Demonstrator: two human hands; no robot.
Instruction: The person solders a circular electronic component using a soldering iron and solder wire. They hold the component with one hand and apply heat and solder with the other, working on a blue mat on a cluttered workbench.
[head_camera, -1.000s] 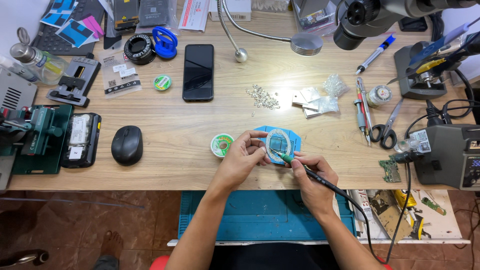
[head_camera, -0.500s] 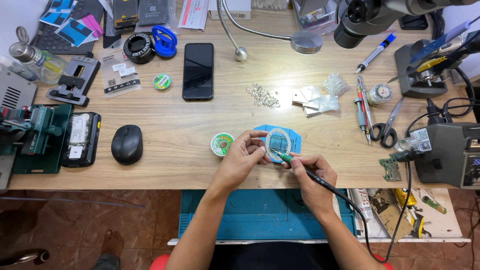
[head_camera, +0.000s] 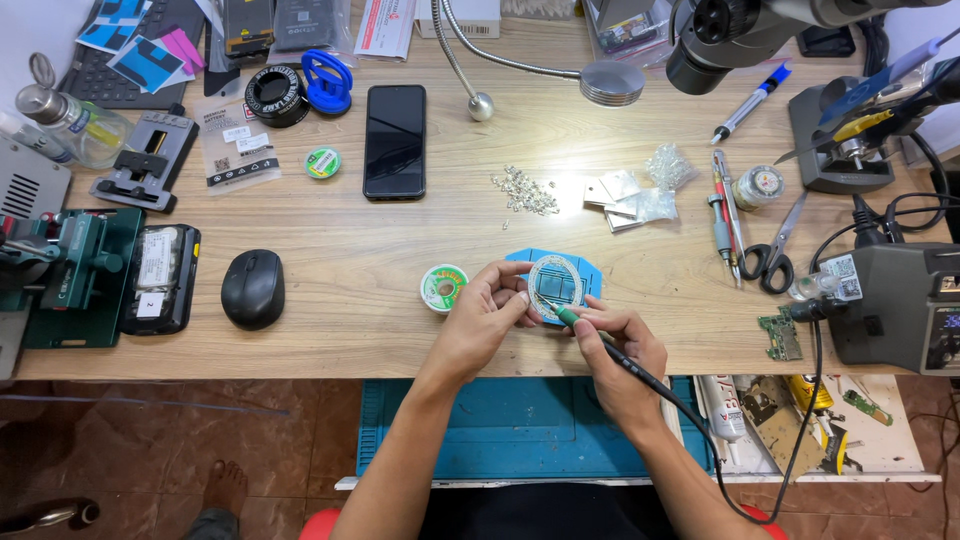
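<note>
Under the hands (head_camera: 560, 330), the blue holder (head_camera: 590, 272) is mostly hidden.

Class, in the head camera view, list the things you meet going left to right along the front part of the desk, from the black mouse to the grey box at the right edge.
Black mouse → green-and-white reel → left hand → right hand → small green circuit board → grey box.

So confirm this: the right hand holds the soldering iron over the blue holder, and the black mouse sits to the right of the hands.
One thing is wrong. The head view shows the black mouse to the left of the hands, not the right. The rest stands: the right hand holds the soldering iron over the blue holder, while the left hand steadies it.
</note>
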